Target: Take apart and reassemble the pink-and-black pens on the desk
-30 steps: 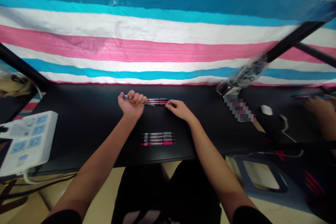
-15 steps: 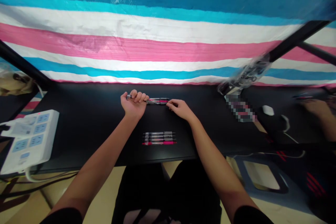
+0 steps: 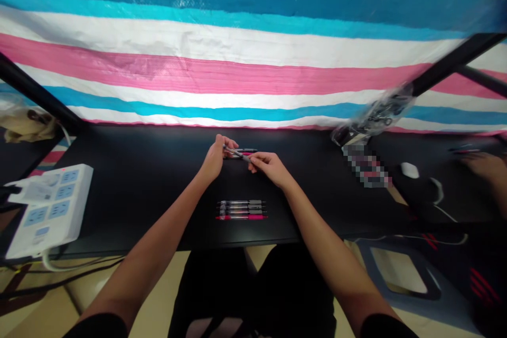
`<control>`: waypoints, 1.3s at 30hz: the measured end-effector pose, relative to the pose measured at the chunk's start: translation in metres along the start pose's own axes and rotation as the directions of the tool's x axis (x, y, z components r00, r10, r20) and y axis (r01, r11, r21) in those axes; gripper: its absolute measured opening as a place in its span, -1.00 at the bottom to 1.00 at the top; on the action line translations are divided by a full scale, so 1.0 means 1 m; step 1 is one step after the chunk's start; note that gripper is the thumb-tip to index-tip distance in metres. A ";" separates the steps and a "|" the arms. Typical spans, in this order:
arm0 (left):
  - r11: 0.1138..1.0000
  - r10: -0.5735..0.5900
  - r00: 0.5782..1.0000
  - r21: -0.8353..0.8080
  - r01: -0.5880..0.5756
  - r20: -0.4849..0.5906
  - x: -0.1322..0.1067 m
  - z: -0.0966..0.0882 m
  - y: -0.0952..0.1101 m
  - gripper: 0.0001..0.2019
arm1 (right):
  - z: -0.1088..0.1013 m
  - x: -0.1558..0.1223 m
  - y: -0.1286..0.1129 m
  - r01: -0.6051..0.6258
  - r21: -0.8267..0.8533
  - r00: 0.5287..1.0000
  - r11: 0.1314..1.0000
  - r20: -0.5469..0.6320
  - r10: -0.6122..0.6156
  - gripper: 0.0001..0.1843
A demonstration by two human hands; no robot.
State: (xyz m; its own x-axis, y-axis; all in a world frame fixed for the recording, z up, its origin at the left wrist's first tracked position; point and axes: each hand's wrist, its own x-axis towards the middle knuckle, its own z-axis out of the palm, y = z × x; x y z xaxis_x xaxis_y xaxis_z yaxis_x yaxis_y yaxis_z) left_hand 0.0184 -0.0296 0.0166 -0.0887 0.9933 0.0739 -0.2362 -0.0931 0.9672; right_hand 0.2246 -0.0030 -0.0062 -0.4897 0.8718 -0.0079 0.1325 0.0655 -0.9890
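A clear-barrelled pen with a grey grip (image 3: 237, 153) slants between my two hands, above the black desk. My left hand (image 3: 216, 157) is closed around its upper left end, with the thumb up. At the lower right end, my right hand (image 3: 272, 166) pinches the grey part between thumb and fingers. Just behind lie a few more pens (image 3: 249, 150), one of them pink, partly covered by my hands. Closer to me, several pens rest side by side in a row: grey-gripped ones (image 3: 242, 206) and a pink-red one (image 3: 241, 217) at the front.
A white power strip (image 3: 51, 211) with plugs sits on the left of the black desk (image 3: 150, 169). To the right are a clear plastic-wrapped item (image 3: 376, 116), a white mouse (image 3: 409, 170) and another person's hand (image 3: 481, 163). A striped sheet (image 3: 237, 79) hangs behind.
My left hand has turned and moved right with the pen. My right hand has come off the rear pens and now grips that pen's other end.
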 end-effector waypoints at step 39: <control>0.478 -0.100 0.976 0.870 -0.122 0.192 0.014 -0.061 0.002 -0.94 | -0.014 0.006 0.019 0.129 -0.614 0.976 0.779 -0.060 -0.209 -0.97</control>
State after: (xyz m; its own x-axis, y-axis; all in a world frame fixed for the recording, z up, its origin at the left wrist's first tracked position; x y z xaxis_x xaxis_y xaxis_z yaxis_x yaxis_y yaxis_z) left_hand -0.0426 -0.0202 0.0050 0.1231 0.9921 0.0222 0.7399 -0.1067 0.6642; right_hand 0.2363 0.0108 -0.0227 -0.4537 0.8666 0.2079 0.5694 0.4613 -0.6804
